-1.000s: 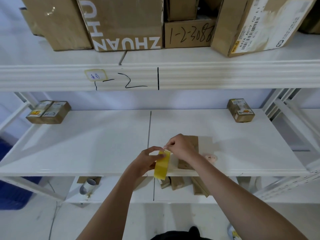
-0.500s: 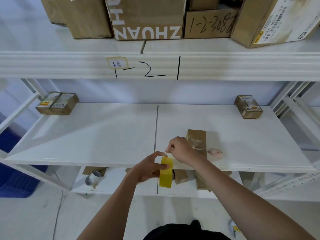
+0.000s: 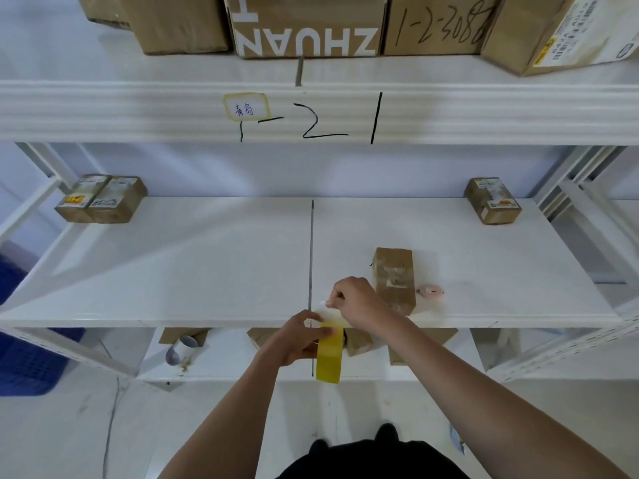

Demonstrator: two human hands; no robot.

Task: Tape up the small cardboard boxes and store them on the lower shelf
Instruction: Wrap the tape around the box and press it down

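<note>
A yellow roll of tape [image 3: 329,354] hangs just in front of the middle shelf's edge, gripped by my left hand [image 3: 295,338]. My right hand [image 3: 356,300] pinches the free end of the tape, and a short clear strip stretches between the two hands. Just right of my right hand, a small brown cardboard box [image 3: 395,280] lies on the white middle shelf [image 3: 207,271]. Several more small boxes [image 3: 358,340] sit on the lower shelf [image 3: 224,364] below, partly hidden by the shelf edge and my hands.
A small pink round object [image 3: 430,291] lies right of the box. Two labelled boxes [image 3: 100,198] stand at the shelf's back left, one [image 3: 492,200] at the back right. Large cartons [image 3: 306,25] fill the top shelf. A blue crate [image 3: 24,357] is on the floor left.
The roll in my left hand has dropped below the shelf edge, while my right hand has drawn the tape end away from it. The box beside my right hand is more exposed.
</note>
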